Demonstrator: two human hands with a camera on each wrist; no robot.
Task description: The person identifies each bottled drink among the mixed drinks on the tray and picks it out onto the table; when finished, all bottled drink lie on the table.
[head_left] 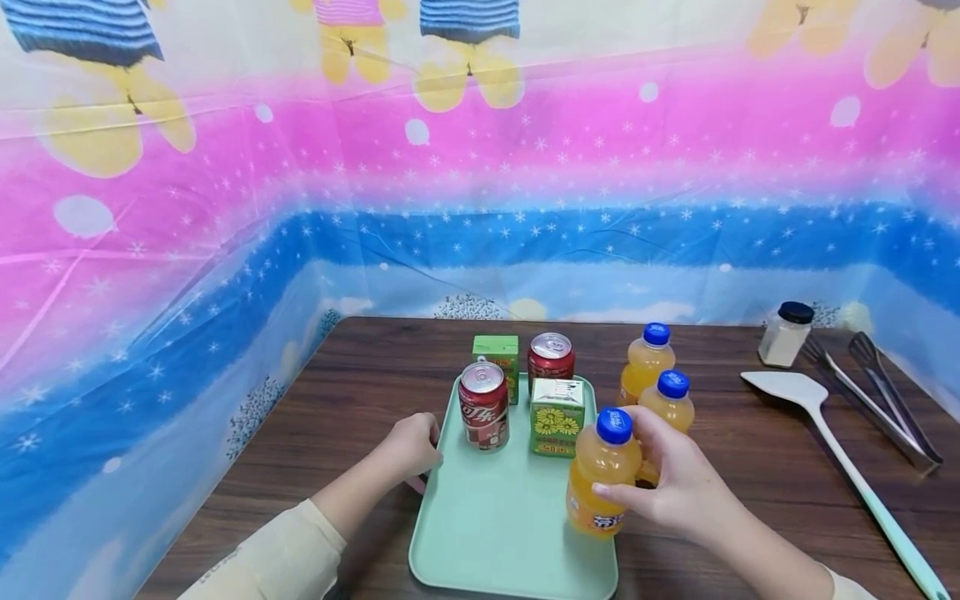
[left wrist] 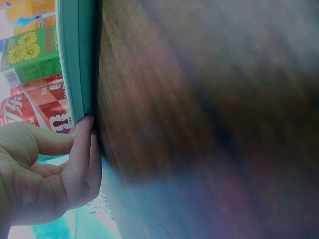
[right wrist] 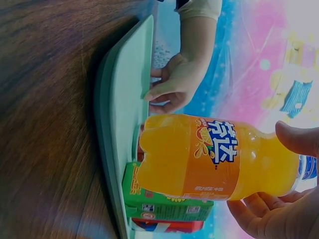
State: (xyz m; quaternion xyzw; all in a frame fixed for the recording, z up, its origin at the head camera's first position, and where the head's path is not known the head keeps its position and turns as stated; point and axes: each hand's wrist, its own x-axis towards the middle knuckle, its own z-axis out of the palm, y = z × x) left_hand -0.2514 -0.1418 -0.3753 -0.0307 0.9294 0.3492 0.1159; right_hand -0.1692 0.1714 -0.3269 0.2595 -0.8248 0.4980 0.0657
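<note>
My right hand [head_left: 678,475] grips an orange soda bottle [right wrist: 214,154] with a blue cap, thumb on one side and fingers on the other near its neck. The bottle is over the right side of a pale green tray [head_left: 487,517]; in the right wrist view its base overlaps the tray. At the tray's left edge, my left hand [head_left: 408,446] pinches the rim between thumb and fingers. On the tray stand a red soda can [head_left: 483,412] and a green drink carton [head_left: 557,425]. Behind them are another green carton [head_left: 495,346] and another red can [head_left: 551,358], partly hidden.
Two more orange soda bottles [head_left: 651,357] stand right of the tray, one partly behind my right hand. Farther right lie a white spatula [head_left: 795,387] and metal tongs [head_left: 892,417], by a black-lidded jar [head_left: 783,337]. A patterned cloth [head_left: 525,233] surrounds the wooden table [head_left: 337,375].
</note>
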